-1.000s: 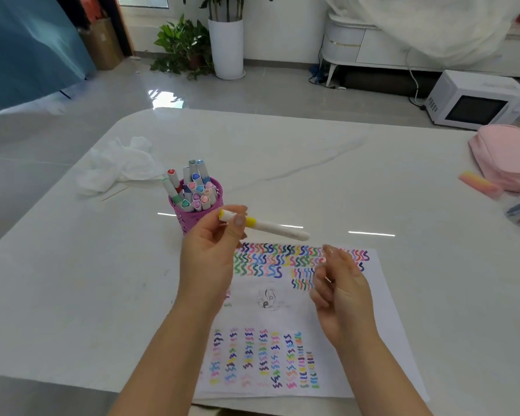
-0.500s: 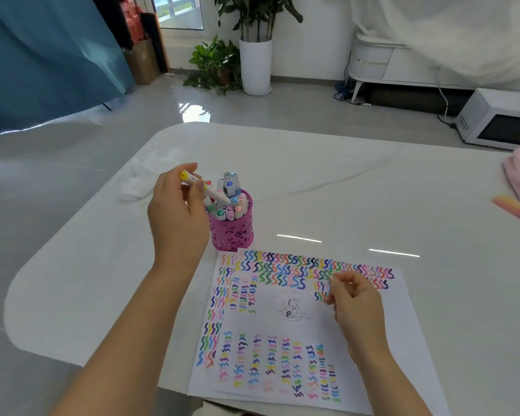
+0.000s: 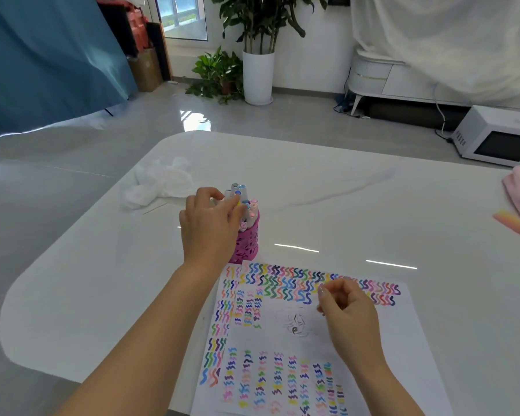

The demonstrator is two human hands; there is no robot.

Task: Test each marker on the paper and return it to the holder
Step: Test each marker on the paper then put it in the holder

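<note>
At the left fingertips: what do I enter? (desk)

Left hand (image 3: 210, 226) is curled over the holder (image 3: 248, 249). Its fingertips pinch a yellow-capped marker (image 3: 238, 202) among the other markers (image 3: 237, 187) standing there. I see only the cap. The barrel is behind the fingers, so I cannot tell how far it is seated. (me)

Axis? (desk)

Judged near upright, like its neighbours: cap at the fingertips, barrel running down under them. The holder's mouth lies directly beneath those fingers. Its base stands just beside the far edge of the paper (image 3: 373, 340). (me)

Right hand? (desk)

Right hand (image 3: 348, 310) hovers over the paper, fingers loosely curled, thumb near forefinger, nothing visible in them. Squiggle rows run just beyond its fingertips and again back under the wrist. It is well apart from the holder, so the left hand is plainly the nearer one. (me)

Step in hand? (desk)

My reading: this marker is tested and is going back in. What remains is a push straight down along its own axis, then letting go. The next candidates stand just past the same fingertips, so I would keep the pick on the left and leave the right over the paper for writing. (me)

Risk? (desk)

The holder is crowded. A sideways shove could jam the barrel against a neighbour or rock the holder. (me)
</note>
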